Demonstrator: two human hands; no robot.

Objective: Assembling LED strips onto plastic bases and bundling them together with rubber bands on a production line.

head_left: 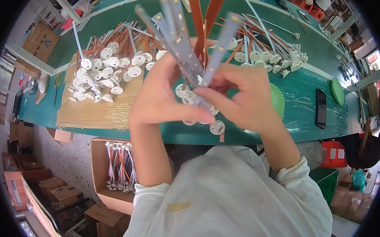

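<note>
In front of my chest, my left hand [165, 92] is wrapped round a bundle of LED strips [182, 47], thumb pointing right. The strips fan upward, pale faces dotted with yellow LEDs, and their tops are smeared by motion. Two show orange-brown backs. White round end caps [217, 127] hang in a cluster below my hands. My right hand [246, 97] pinches a single LED strip [223, 47] near its lower end, against the bundle's right side; it leans up to the right. My fingers partly hide where the strips meet.
A pile of capped strips [107, 73] lies on cardboard [88, 116] to the left, another pile [276, 57] at the far right. A green dish [277, 100] sits behind my right hand. A phone [321, 108] and scissors [57, 84] rest on the green table. Below left, a carton [113, 198] holds bundles.
</note>
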